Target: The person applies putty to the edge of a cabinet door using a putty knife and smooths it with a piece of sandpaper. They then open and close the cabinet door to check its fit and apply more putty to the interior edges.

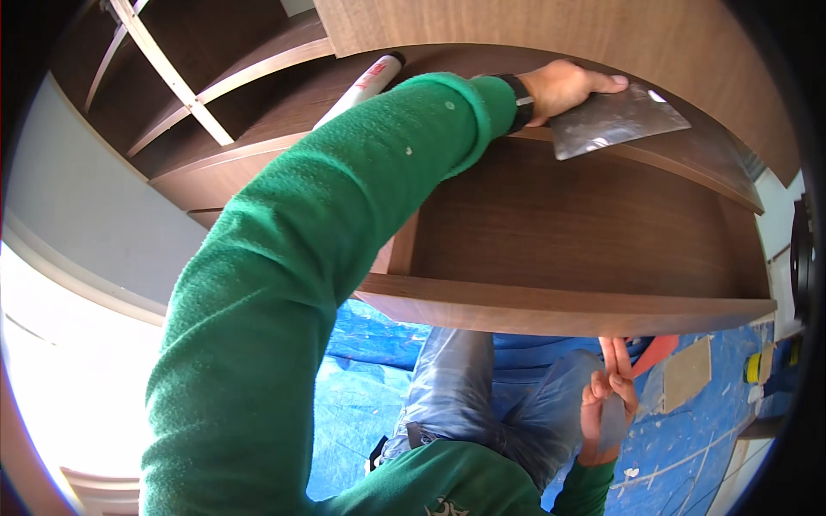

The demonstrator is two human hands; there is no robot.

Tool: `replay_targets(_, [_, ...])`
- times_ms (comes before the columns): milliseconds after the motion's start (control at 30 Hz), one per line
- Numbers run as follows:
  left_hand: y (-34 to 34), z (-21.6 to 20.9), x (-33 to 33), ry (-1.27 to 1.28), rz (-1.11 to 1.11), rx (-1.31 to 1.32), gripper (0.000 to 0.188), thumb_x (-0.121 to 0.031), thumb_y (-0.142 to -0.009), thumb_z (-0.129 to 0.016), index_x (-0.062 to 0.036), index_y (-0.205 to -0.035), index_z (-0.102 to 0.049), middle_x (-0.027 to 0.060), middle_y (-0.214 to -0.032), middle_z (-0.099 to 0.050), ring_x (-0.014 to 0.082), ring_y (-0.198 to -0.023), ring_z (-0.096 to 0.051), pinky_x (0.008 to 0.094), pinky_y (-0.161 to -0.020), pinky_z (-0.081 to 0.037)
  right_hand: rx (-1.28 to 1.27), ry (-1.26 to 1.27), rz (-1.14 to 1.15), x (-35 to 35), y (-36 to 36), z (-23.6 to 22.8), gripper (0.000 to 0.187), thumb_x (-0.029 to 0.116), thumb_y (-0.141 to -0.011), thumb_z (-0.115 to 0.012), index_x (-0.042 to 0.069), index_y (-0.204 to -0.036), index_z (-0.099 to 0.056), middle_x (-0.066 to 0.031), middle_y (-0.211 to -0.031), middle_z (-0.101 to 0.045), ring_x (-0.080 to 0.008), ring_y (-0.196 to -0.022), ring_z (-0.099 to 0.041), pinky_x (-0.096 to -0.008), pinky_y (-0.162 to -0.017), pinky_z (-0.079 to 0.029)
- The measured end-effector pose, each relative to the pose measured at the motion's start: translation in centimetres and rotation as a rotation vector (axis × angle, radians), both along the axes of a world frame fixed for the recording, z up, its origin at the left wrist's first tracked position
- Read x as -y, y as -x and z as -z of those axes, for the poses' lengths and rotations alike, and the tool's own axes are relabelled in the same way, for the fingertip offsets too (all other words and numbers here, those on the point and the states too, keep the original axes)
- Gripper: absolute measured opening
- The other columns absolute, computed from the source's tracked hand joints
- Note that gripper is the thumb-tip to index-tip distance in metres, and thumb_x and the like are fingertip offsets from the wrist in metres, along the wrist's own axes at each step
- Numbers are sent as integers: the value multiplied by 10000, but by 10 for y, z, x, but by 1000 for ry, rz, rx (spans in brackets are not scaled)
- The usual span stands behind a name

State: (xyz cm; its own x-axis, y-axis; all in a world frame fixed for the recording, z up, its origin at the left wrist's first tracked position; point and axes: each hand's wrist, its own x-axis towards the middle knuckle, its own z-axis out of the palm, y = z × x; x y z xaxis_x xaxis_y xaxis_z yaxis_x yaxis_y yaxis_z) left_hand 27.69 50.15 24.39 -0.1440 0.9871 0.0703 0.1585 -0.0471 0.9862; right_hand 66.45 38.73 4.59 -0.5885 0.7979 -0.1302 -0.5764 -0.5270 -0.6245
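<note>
My left hand (564, 89) reaches across to the far right over an open wooden drawer (568, 303). It grips one edge of a thin, shiny grey trapezoid sheet (615, 122), its thumb lying along the top. The sheet hangs over the drawer's far side, by the brown shelf surface behind it. Below the drawer front, my right hand (609, 387) is raised with two fingers pointing up to the front's lower edge; whether they touch it I cannot tell. Its other fingers curl at a small greyish flat piece (613, 423).
A white tube with a black cap (366, 84) lies on the shelf behind my left forearm. Wooden compartments (194, 95) stand at far left. A wood panel (551, 30) overhangs the far side. Blue sheeting (680, 439) covers the floor, with a beige board piece (687, 375) and a red flat thing (657, 353).
</note>
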Motion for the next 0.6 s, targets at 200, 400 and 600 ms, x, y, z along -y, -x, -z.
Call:
replay_targets(200, [1, 5, 1, -70, 27, 79, 532, -450, -971, -701, 21, -1220, -699, 146, -1143, -732, 206, -963, -716, 349, -864, -576, 95, -15, 54, 5, 3, -4, 729, 25, -890, -573, -46, -1572, -325, -295, -1615, -332, -135, -669, -672, -247, -537, -569])
replay_targets(400, [2, 4, -2, -81, -11, -14, 521, -432, -981, -689, -5, -1280, -678, 148, -1196, -716, 208, -1043, -697, 349, -933, -552, 443, -200, 149, 12, -4, -11, 835, -41, -829, -597, -24, -1595, -265, -219, -1265, -623, -79, -517, -561, -185, -436, -475])
replay_targets(600, [0, 2, 2, -102, 35, 99, 488, -416, -984, -687, -56, -1313, -673, 110, -1263, -692, 188, -1045, -683, 345, -923, -543, 690, -567, 137, 27, 13, -31, 965, -86, -857, -614, 76, -1657, -99, -80, -1008, -634, -16, -580, -478, -153, -519, -422])
